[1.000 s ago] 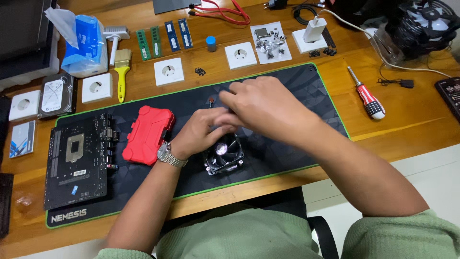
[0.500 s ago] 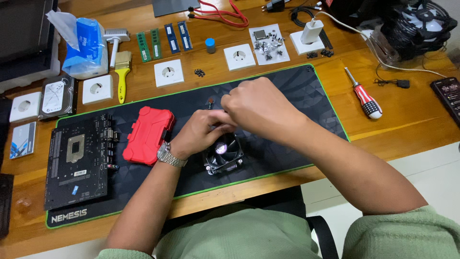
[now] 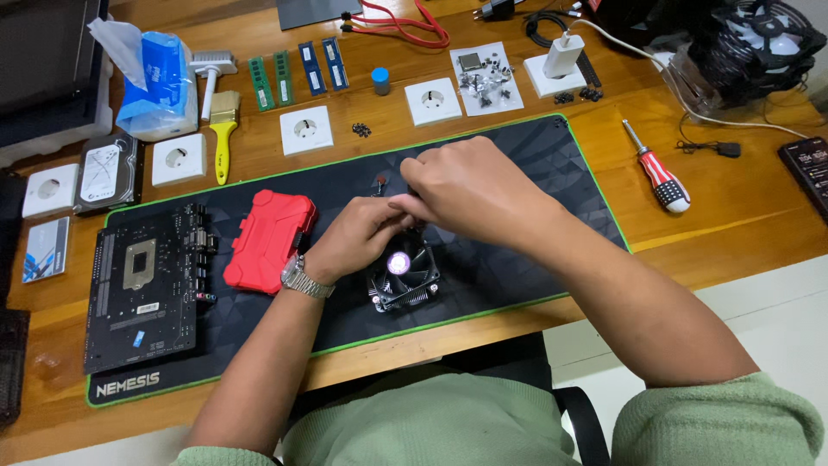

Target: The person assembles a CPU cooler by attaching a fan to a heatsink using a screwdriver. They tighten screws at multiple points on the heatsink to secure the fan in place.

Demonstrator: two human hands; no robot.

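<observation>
A black finned CPU cooler (image 3: 403, 276) with a round fan hub sits on the black desk mat (image 3: 535, 164), just in front of my hands. My left hand (image 3: 354, 240), with a metal watch on its wrist, pinches its fingertips together just above the cooler. My right hand (image 3: 470, 190) curls over from the right, and its fingertips meet the left ones. Between them they grip what looks like the cooler's thin dark cable, whose small end (image 3: 380, 181) pokes out behind the fingers. Most of it is hidden.
A red plastic case (image 3: 267, 240) and a motherboard (image 3: 147, 289) lie on the mat to the left. Behind the mat are white sockets (image 3: 306, 131), memory sticks (image 3: 297, 71), a yellow brush (image 3: 223, 129), a sheet of screws (image 3: 485, 78) and a hard drive (image 3: 107, 171). A red screwdriver (image 3: 660, 173) lies at the right.
My hands stay pinched together above the cooler and have shifted slightly away from it, so more of the fan shows. Nothing else on the desk has moved.
</observation>
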